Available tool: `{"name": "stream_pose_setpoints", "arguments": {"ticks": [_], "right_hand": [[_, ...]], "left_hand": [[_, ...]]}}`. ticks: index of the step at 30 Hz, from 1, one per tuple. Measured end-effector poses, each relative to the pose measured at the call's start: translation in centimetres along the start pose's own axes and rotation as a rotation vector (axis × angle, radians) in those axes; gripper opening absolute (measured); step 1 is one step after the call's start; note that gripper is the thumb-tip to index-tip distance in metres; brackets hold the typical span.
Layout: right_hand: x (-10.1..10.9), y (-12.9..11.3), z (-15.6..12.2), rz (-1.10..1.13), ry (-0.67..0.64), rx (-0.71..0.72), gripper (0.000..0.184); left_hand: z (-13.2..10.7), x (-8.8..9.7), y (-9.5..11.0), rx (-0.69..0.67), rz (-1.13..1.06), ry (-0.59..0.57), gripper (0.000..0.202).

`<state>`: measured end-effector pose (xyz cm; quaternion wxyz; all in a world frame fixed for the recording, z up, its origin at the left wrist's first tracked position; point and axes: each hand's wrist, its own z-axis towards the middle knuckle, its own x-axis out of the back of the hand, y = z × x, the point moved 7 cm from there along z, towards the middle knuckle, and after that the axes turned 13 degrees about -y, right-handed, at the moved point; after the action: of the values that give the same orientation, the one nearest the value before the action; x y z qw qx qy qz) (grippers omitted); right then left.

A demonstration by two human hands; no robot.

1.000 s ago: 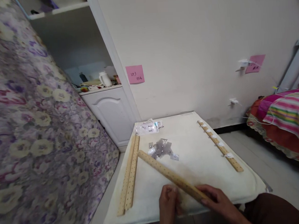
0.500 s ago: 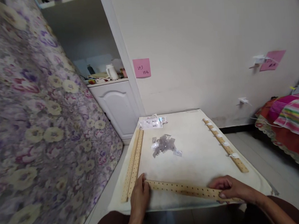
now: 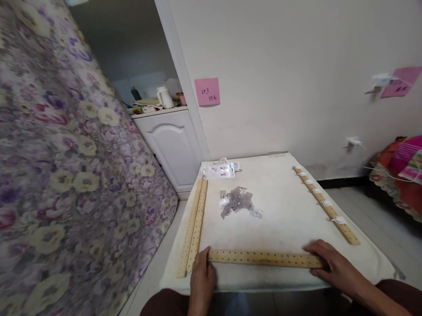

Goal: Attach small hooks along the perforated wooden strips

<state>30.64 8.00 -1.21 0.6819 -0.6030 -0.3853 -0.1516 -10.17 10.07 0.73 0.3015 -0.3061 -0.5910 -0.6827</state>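
Note:
A perforated wooden strip lies crosswise near the table's front edge, its two rows of holes facing up. My left hand grips its left end, fingers closed. Around the right end, my right hand is closed, thumb on the near side and fingers on the far side. Left of my left hand, two more perforated strips lie side by side. A pile of small clear plastic packets sits mid-table. Along the right side, another strip carries several white-tagged small items.
A flat clear package lies at the table's back left corner. Behind stand a wall and a white cabinet. A floral curtain hangs at left, and a bed with striped cloth is at right.
The strip between my hands has levelled, its right end rising and now lying flatter on the table. My right hand has shifted its hold at that end. The view has turned slightly left.

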Motion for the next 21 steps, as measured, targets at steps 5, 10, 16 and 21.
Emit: {"name": "stream_pose_setpoints", "arguments": {"ticks": [5,10,16,21], "right_hand": [[0.0,0.8,-0.7,-0.005,0.076,-0.012,0.031],[0.7,0.2,0.0,0.009,0.077,-0.012,0.029],[0.8,0.7,-0.4,0.026,0.16,-0.049,0.042],[1.4,1.7,-1.7,0.074,0.256,-0.076,0.04]], "left_hand": [[-0.4,0.5,0.4,0.04,-0.04,-0.006,0.039],[-1.2,0.7,0.6,0.036,-0.037,0.02,0.037],[-1.3,0.6,0.2,0.009,-0.04,0.006,0.039],[-0.7,0.8,-0.7,0.0,-0.085,0.02,0.04]]}}
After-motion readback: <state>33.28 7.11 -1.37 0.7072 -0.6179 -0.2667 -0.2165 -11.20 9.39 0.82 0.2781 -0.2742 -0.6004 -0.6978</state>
